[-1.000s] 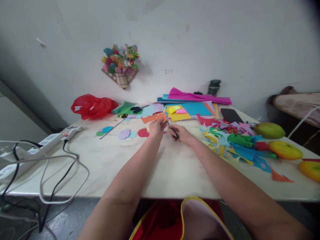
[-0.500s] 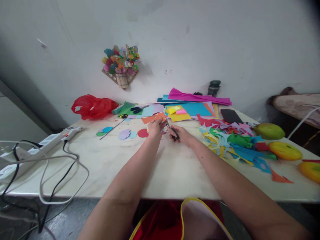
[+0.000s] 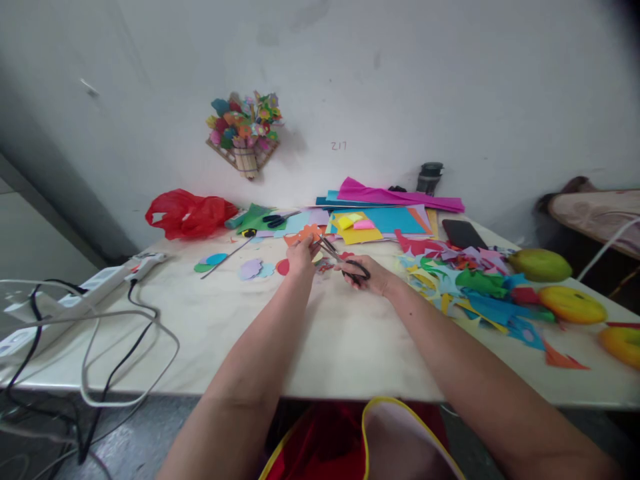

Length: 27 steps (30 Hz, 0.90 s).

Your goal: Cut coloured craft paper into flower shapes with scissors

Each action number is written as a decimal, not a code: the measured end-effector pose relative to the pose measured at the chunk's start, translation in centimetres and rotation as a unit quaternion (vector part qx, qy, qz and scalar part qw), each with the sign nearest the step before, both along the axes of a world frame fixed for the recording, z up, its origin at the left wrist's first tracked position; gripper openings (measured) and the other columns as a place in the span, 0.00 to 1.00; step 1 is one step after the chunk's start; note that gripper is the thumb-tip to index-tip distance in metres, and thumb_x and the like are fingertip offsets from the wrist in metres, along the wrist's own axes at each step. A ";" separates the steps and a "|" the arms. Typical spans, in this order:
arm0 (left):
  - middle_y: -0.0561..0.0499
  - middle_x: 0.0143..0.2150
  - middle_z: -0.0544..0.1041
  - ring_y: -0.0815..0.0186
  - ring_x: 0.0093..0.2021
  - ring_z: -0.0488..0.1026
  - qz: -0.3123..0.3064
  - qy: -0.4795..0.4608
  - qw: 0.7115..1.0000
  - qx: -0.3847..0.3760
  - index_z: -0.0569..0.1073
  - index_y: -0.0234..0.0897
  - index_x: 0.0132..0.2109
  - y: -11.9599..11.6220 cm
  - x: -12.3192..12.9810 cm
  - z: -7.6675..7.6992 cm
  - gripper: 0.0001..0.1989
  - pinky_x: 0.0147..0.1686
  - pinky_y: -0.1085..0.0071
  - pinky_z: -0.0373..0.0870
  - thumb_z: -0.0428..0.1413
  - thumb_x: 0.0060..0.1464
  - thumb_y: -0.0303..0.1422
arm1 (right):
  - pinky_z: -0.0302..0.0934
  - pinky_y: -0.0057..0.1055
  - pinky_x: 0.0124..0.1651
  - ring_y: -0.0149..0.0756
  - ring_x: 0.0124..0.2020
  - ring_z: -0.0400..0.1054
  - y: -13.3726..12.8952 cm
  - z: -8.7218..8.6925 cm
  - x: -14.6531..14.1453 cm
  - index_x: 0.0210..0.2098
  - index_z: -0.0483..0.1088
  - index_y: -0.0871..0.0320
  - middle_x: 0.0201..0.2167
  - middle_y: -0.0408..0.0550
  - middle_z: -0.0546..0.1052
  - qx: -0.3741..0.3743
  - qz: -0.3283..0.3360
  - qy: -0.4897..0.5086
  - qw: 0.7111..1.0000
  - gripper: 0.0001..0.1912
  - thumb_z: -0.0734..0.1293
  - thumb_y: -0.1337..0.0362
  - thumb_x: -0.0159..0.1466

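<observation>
The left hand (image 3: 300, 257) pinches scalloped orange paper (image 3: 306, 233) in its fingers (image 3: 314, 247), left of the flat yellow paper square (image 3: 367, 236). On that square's near side, the right hand (image 3: 376, 275) holds black-handled metal scissors (image 3: 336, 254); whether they touch the paper is unclear.

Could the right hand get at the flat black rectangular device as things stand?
Probably not to grasp it: the right hand already holds black-handled metal scissors. The device itself looks uncovered, with loose coloured paper scraps lying before it.
</observation>
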<state>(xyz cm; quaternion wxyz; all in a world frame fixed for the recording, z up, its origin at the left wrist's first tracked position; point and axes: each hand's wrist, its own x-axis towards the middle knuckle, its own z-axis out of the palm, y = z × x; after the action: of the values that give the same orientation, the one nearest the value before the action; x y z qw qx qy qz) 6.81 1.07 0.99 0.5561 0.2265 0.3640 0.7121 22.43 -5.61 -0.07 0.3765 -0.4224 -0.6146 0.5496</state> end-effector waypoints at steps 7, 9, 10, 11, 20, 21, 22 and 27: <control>0.47 0.30 0.78 0.64 0.33 0.79 -0.047 0.011 0.999 0.002 0.71 0.31 0.33 -0.3 -0.5 0.6 0.05 0.41 0.69 0.74 0.60 0.47 0.24 | 0.45 0.24 0.17 0.24 0.14 0.58 -0.5 1.0 0.6 0.31 0.69 0.63 0.17 0.40 0.68 0.032 0.009 0.012 0.999 0.17 0.69 0.53 0.56; 0.46 0.31 0.78 0.63 0.35 0.79 -0.079 0.032 0.996 0.003 0.72 0.31 0.33 -0.2 -1.3 0.7 0.05 0.43 0.67 0.75 0.61 0.46 0.24 | 0.47 0.24 0.18 0.24 0.14 0.58 -0.6 1.3 1.2 0.33 0.70 0.63 0.17 0.40 0.68 0.015 0.030 0.004 0.999 0.18 0.69 0.53 0.56; 0.46 0.32 0.78 0.62 0.36 0.79 -0.100 0.044 0.994 0.010 0.72 0.31 0.34 -0.1 -1.7 0.7 0.06 0.44 0.66 0.75 0.61 0.46 0.24 | 0.47 0.25 0.17 0.24 0.14 0.58 -0.6 1.4 1.6 0.32 0.70 0.64 0.17 0.41 0.68 0.010 0.036 -0.010 0.999 0.17 0.69 0.53 0.56; 0.45 0.33 0.79 0.62 0.36 0.79 -0.123 0.058 0.991 0.010 0.73 0.31 0.34 0.0 -2.2 0.7 0.06 0.44 0.66 0.75 0.60 0.46 0.24 | 0.47 0.25 0.17 0.23 0.14 0.57 -0.5 1.4 2.0 0.32 0.70 0.64 0.17 0.41 0.68 0.008 0.045 -0.025 0.999 0.17 0.68 0.53 0.57; 0.47 0.29 0.77 0.64 0.30 0.77 -0.217 0.159 0.963 0.021 0.73 0.29 0.30 0.1 -4.3 0.6 0.05 0.36 0.66 0.76 0.60 0.41 0.21 | 0.49 0.24 0.17 0.23 0.14 0.57 0.4 1.3 4.1 0.32 0.71 0.63 0.16 0.41 0.69 -0.020 0.049 -0.109 0.993 0.16 0.71 0.55 0.54; 0.47 0.28 0.77 0.65 0.29 0.77 -0.224 0.173 0.959 0.020 0.73 0.29 0.30 0.0 -4.3 0.6 0.05 0.35 0.67 0.76 0.60 0.40 0.22 | 0.49 0.23 0.17 0.23 0.14 0.57 0.3 1.4 4.2 0.33 0.72 0.64 0.16 0.40 0.69 -0.017 0.047 -0.121 0.991 0.17 0.71 0.55 0.54; 0.47 0.27 0.77 0.65 0.28 0.76 -0.230 0.187 0.955 0.019 0.73 0.29 0.29 0.0 -4.3 0.5 0.05 0.34 0.67 0.76 0.61 0.40 0.22 | 0.48 0.23 0.17 0.23 0.14 0.57 0.2 1.5 4.2 0.33 0.72 0.64 0.16 0.40 0.69 -0.015 0.046 -0.133 0.990 0.17 0.72 0.55 0.53; 0.47 0.27 0.77 0.65 0.28 0.75 -0.269 0.245 0.931 0.034 0.73 0.30 0.27 0.1 -4.4 0.1 0.09 0.32 0.69 0.76 0.65 0.36 0.26 | 0.48 0.23 0.18 0.23 0.14 0.58 -0.1 1.8 4.3 0.35 0.74 0.63 0.16 0.38 0.68 -0.009 0.054 -0.178 0.983 0.20 0.74 0.53 0.50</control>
<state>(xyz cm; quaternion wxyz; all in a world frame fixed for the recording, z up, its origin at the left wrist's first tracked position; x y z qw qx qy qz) 2.40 1.15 1.06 0.6121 0.5027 0.3898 0.4698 26.73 -5.70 1.76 0.2275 -0.4832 -0.6886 0.4905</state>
